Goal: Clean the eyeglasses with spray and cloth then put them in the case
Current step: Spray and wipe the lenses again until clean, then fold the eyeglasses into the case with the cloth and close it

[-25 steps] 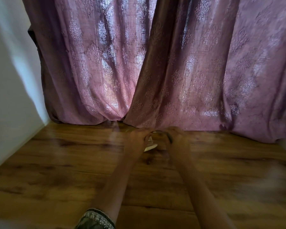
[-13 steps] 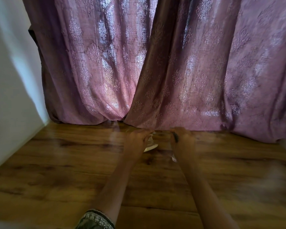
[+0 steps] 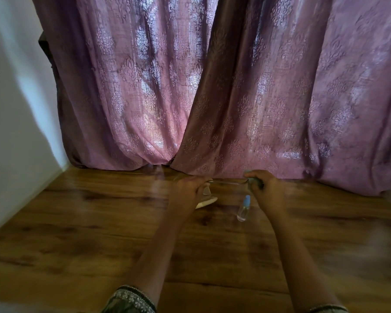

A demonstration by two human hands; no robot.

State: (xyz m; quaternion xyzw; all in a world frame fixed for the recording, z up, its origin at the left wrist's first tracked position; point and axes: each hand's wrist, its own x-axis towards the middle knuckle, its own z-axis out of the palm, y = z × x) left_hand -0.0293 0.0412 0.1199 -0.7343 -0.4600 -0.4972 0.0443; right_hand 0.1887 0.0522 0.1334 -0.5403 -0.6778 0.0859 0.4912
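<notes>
Thin-rimmed eyeglasses (image 3: 226,182) are held low over the wooden floor, stretched between both hands. My left hand (image 3: 190,188) pinches their left end. My right hand (image 3: 265,188) is closed at their right end around a dark cloth (image 3: 256,184); blur hides the lens under it. A small clear spray bottle (image 3: 243,209) with a blue cap lies on the floor just below my right hand, touched by neither hand. A cream case (image 3: 207,202) lies on the floor, partly hidden under my left hand.
A pink patterned curtain (image 3: 235,98) hangs right behind the hands and reaches the wooden floor (image 3: 99,233). A white wall (image 3: 14,132) runs along the left side.
My hands have moved apart, the right one going right. The spray bottle, earlier hidden by my right hand, now shows on the floor.
</notes>
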